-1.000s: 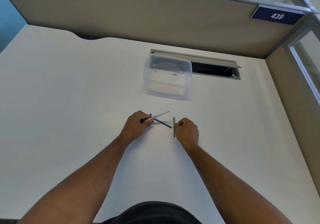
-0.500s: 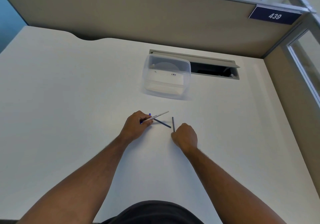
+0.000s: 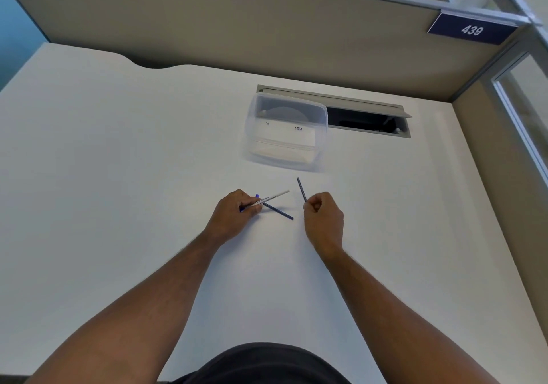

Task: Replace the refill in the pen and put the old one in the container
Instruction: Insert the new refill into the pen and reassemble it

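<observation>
Our right hand point(image 3: 323, 220) pinches a dark refill point(image 3: 301, 189), which sticks up toward the clear container point(image 3: 286, 131). Our left hand point(image 3: 234, 214) pinches the pen barrel point(image 3: 274, 198) at centre frame.

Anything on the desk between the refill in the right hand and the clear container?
No. In the head view, only bare white desk separates the dark refill, pinched in the right hand, from the clear container.

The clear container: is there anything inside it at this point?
No refill shows inside the clear container; through its walls only pale shapes and small dark marks appear, too blurred to identify. The dark thin refill is in the right hand, short of the container.
</observation>
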{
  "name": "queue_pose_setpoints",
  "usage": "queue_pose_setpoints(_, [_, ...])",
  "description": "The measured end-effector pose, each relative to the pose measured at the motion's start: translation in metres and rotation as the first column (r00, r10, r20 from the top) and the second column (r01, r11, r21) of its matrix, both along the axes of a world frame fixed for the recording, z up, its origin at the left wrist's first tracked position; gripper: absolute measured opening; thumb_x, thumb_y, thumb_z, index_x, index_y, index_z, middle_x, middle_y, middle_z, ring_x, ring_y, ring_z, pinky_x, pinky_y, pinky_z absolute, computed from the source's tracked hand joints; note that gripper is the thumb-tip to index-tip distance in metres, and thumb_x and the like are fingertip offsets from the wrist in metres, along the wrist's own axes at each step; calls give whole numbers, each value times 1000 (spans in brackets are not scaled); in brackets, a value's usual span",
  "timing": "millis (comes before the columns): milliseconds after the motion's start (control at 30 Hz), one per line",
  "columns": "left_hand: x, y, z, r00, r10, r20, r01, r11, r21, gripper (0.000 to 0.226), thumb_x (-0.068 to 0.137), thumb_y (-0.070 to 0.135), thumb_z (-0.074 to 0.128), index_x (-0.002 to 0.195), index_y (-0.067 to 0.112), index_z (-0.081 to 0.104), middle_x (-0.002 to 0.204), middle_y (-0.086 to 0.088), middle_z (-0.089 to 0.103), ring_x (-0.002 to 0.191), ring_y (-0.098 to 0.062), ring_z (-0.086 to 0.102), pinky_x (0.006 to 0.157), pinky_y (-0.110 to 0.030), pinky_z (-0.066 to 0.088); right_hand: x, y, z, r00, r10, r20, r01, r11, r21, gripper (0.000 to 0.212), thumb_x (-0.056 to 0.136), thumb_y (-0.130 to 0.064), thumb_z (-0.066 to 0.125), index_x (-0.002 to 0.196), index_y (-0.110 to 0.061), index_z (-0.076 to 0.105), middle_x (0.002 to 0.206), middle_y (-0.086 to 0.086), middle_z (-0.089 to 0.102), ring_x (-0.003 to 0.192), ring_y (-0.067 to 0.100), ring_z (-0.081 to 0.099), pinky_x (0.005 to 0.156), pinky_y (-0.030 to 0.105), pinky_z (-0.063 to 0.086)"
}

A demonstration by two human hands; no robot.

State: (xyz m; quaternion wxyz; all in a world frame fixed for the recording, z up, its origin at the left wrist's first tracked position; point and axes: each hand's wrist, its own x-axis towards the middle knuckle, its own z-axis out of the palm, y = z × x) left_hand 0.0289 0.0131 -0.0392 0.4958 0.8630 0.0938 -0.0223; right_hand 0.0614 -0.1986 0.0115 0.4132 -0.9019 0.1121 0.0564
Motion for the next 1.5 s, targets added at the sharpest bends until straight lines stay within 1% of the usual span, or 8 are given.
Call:
queue_pose_setpoints(200, [-2,2,-1,1000,15,4,-15,999,-43,26,94,26,65,118,31,73,87,-1,60,86,-14,59,76,-22,41,8,4,8,986,-33,163,6,986,168,18,97,-9,56,101,-22,68,101,-7,68,92,9,63,83,24,49])
queue_pose_setpoints(433, [-3,3,-3,1000,18,7,-17,999,-42,24,93,23,66,115,28,74,86,3,61,85,-12,59,74,-21,40,12,2,6,989,-51,141,18,974,228,25,99,-5,53,99,-26,67,106,-6,65,95,5,60,84,21,46])
queue_pose_setpoints(700, [-3,4,-4,1000,5,29,-4,1000,-24,26,93,19,66,116,24,74,87,1,63,83,-10,58,75,-21,40,14,3,8,978,-124,167,74,958,275,29,100,-6,52,96,-33,64,105,-7,66,95,14,63,86,32,54])
queue_pose_setpoints(1033, [-3,7,-4,1000,6,26,-6,1000,-4,28,92,20,67,119,26,73,86,6,61,82,-4,57,73,-14,38,17,-1,6,990,-48,136,13,969,248,25,99,-4,52,99,-23,69,105,-5,67,93,10,61,83,26,50])
queue_pose_setpoints(1200, [-4,6,-3,999,-11,45,8,999,52,26,91,17,67,116,24,75,88,2,63,85,-11,56,75,-17,38,18,-3,9,992,-26,120,-6,967,254,26,98,-3,52,97,-23,69,103,-8,68,86,-2,59,74,11,44])
queue_pose_setpoints(1333, [-6,7,-3,998,22,55,-28,992,123,23,91,15,66,110,25,76,91,2,62,89,-12,53,74,-8,34,21,-4,9,995,9,95,-33,969,247,27,97,-1,51,94,-19,71,100,-9,70,79,-9,57,67,3,42])
queue_pose_setpoints(1400, [-10,7,-4,996,25,83,-40,983,178,23,92,16,65,109,26,76,91,2,62,90,-14,53,75,-11,35,20,-1,9,996,25,82,-44,968,246,29,96,-1,50,93,-19,72,99,-9,72,80,-6,59,68,6,43])
queue_pose_setpoints(1500, [-17,7,-6,985,13,172,-60,960,272,23,92,19,62,109,23,75,91,3,68,90,-20,59,78,-29,47,14,7,7,996,62,64,-76,965,250,31,95,0,49,94,-19,74,98,-8,74,86,0,63,68,6,43])
